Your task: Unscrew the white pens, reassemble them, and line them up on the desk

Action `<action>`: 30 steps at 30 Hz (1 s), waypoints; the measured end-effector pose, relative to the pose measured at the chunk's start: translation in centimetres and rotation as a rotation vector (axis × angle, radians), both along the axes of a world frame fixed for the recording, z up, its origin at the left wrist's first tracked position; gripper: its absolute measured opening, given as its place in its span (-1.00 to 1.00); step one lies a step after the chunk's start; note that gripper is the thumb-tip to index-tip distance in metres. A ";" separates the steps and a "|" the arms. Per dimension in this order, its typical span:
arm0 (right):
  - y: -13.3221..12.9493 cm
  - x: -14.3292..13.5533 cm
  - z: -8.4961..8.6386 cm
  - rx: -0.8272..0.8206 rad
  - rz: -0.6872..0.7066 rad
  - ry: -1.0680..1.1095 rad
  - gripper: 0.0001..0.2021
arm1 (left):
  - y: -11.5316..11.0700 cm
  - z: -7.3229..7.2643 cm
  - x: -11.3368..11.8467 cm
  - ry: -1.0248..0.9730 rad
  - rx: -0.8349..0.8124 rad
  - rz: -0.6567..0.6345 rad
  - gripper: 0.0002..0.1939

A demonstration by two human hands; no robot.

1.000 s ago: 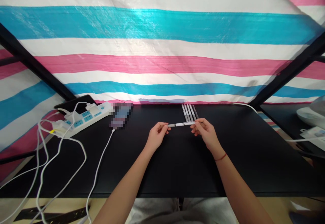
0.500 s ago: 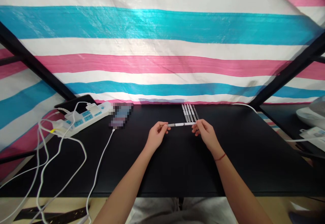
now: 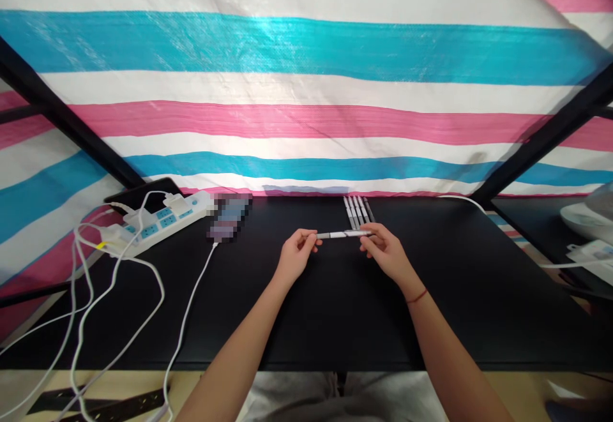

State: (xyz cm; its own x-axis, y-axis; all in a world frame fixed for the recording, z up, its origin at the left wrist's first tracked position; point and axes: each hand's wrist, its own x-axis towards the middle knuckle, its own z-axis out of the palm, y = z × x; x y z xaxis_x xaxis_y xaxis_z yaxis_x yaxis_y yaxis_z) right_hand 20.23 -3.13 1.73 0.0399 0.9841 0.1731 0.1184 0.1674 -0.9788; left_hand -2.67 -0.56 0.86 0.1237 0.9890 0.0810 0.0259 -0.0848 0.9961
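A white pen with a grey end (image 3: 339, 234) is held level above the black table (image 3: 345, 301), between my two hands. The fingers of my left hand (image 3: 297, 251) pinch its grey end. At the white end, my right hand (image 3: 383, 249) has its thumb and fingers closed on the pen; a thin red band circles that wrist. Just behind the right fingers lies a row of several pens (image 3: 355, 212), side by side, mostly white with a darker one at the right.
A white power strip (image 3: 167, 223) with plugs and looping white cables lies at the left. Beside it is a blurred phone (image 3: 230, 216) on a cable. A striped sheet (image 3: 306, 122) hangs behind. White items (image 3: 594, 253) stand on a surface at the far right.
My right hand has shifted slightly left along the pen, with its fingers now farther over the white end. My left hand has stayed in place.
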 end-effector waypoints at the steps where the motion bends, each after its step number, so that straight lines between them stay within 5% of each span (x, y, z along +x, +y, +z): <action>1: 0.0 0.1 -0.1 -0.009 0.012 -0.042 -0.67 | 0.0 0.0 0.0 0.002 0.000 -0.001 -0.65; 10: -0.1 0.1 0.1 -0.001 0.007 -0.006 -0.59 | 0.1 -0.2 0.0 -0.013 0.000 -0.010 -0.63; 19: -0.2 -0.2 0.2 -0.038 0.013 0.012 -0.75 | -0.8 0.4 0.2 0.145 0.106 0.006 -0.71; 25: 0.2 -0.9 0.1 -0.110 -0.126 0.379 -0.53 | -1.9 0.8 1.2 0.205 0.128 -0.064 -0.78; 30: 0.2 -1.1 0.6 -0.104 -0.153 0.364 -0.37 | -2.7 1.1 2.0 0.302 0.139 -0.191 -0.82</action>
